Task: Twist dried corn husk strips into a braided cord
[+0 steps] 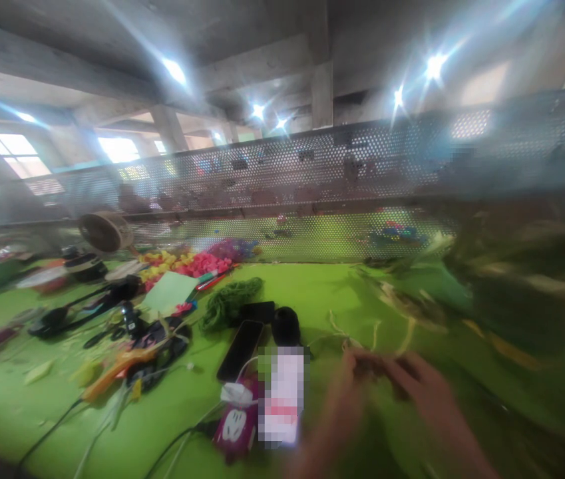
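Observation:
My left hand [355, 376] and my right hand [414, 380] meet low over the green table, right of the middle. Their fingers are pinched together around a thin pale yellow strand [347, 342], and its loose ends stick up beyond the fingertips. Motion blur smears both hands, so the part between the fingers is hard to make out. Past my right hand lie dry, straw-coloured leafy strips [406, 303]. A dark-capped bottle [286, 326], its body blurred out, is left of my left hand.
A dark phone [242, 349], green yarn [232, 303] and a magenta power strip [235, 426] with cables lie left of the bottle. Farther left are an orange glue gun [120, 372], pink and yellow pieces [197, 265] and a round fan [105, 233]. A perforated metal partition [287, 173] stands behind.

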`<state>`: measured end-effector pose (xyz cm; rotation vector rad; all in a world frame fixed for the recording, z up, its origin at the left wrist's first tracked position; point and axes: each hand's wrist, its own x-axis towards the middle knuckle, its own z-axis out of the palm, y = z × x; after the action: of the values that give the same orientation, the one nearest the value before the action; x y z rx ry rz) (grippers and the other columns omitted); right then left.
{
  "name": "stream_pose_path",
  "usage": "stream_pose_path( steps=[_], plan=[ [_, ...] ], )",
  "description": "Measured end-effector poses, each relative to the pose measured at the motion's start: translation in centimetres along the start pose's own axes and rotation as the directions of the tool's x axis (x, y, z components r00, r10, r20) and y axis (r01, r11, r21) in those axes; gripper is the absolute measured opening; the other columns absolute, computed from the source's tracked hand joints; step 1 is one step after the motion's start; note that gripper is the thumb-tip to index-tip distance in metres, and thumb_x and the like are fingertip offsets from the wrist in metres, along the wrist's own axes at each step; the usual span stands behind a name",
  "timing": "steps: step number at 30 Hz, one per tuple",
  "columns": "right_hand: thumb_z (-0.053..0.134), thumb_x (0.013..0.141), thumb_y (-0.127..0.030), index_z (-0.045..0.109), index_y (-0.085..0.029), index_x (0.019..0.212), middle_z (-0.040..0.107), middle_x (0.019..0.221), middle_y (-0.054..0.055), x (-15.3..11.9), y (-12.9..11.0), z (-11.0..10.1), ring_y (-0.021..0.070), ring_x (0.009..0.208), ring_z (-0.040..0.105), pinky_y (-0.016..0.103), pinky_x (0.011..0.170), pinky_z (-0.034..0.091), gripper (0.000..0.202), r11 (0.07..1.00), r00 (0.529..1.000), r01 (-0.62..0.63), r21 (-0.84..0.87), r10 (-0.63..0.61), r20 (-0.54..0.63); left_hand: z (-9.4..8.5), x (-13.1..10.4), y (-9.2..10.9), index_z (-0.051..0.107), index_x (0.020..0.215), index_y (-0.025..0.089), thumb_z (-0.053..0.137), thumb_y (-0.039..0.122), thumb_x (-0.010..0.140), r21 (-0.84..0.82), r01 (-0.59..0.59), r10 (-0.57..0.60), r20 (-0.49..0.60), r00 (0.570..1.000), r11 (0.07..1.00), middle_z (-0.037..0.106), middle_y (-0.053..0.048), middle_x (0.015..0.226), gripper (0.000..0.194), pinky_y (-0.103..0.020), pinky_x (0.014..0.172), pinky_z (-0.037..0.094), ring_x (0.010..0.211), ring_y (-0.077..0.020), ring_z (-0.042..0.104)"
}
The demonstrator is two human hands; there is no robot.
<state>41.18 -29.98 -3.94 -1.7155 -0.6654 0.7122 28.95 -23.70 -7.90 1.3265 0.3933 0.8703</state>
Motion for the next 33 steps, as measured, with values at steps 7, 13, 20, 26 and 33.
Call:
stream_pose_path(
  steps=[7,13,20,26,33],
  plan=[
    [0.063,0.053,-0.055,0.064,-0.021,0.063,0.055,0.047,-0.002,-0.2,-0.1,0.2,0.0128,0.044,0.046,0.026,0.047,0.034,0.035,0.999,0.999,-0.044,0.018,0.044,0.002,0.0,0.1,-0.7,0.062,0.096,0.017,0.067,0.025,0.082,0.145,-0.044,0.057,-0.089,0.994,0.988,0.065,-0.007,0.092,0.017,-0.032,0.080,0.045,0.086,-0.0183,0.058],
    [0.065,0.051,-0.055,0.058,-0.022,0.058,0.055,0.044,-0.002,-0.3,0.2,0.7,0.0132,0.041,0.048,0.026,0.044,0.035,0.035,0.993,0.995,-0.098,0.064,0.097,0.024,0.2,0.2,-0.2,0.062,0.092,0.017,0.068,0.028,0.081,0.115,-0.004,0.019,-0.127,0.992,0.993,0.065,-0.006,0.088,0.016,-0.030,0.078,0.046,0.085,-0.0182,0.059],
    [0.070,0.052,-0.055,0.062,-0.021,0.061,0.059,0.048,-0.001,-0.4,0.6,0.9,0.0129,0.042,0.048,0.026,0.043,0.038,0.037,0.992,0.997,-0.070,0.108,0.067,0.028,0.2,0.3,0.2,0.060,0.091,0.016,0.074,0.031,0.076,-0.002,0.121,-0.120,-0.146,0.982,0.993,0.064,-0.005,0.086,0.025,-0.030,0.076,0.044,0.080,-0.0172,0.058],
    [0.074,0.057,-0.056,0.067,-0.019,0.069,0.064,0.056,0.000,-0.3,1.6,0.8,0.0121,0.044,0.048,0.025,0.044,0.039,0.039,0.983,0.996,-0.068,0.169,0.056,0.075,-0.2,0.5,-0.5,0.060,0.090,0.015,0.075,0.033,0.077,-0.047,0.124,-0.129,-0.127,0.983,0.991,0.063,-0.005,0.083,0.027,-0.029,0.074,0.044,0.077,-0.0161,0.058],
    [0.073,0.065,-0.053,0.066,-0.020,0.069,0.059,0.054,-0.003,0.1,2.7,0.9,0.0111,0.046,0.047,0.024,0.047,0.037,0.034,0.956,0.988,-0.111,0.272,0.075,0.138,0.0,0.2,1.1,0.061,0.093,0.015,0.075,0.034,0.078,-0.178,0.166,-0.174,-0.025,0.985,0.970,0.063,-0.004,0.086,0.028,-0.029,0.078,0.044,0.080,-0.0150,0.058]
  ],
)
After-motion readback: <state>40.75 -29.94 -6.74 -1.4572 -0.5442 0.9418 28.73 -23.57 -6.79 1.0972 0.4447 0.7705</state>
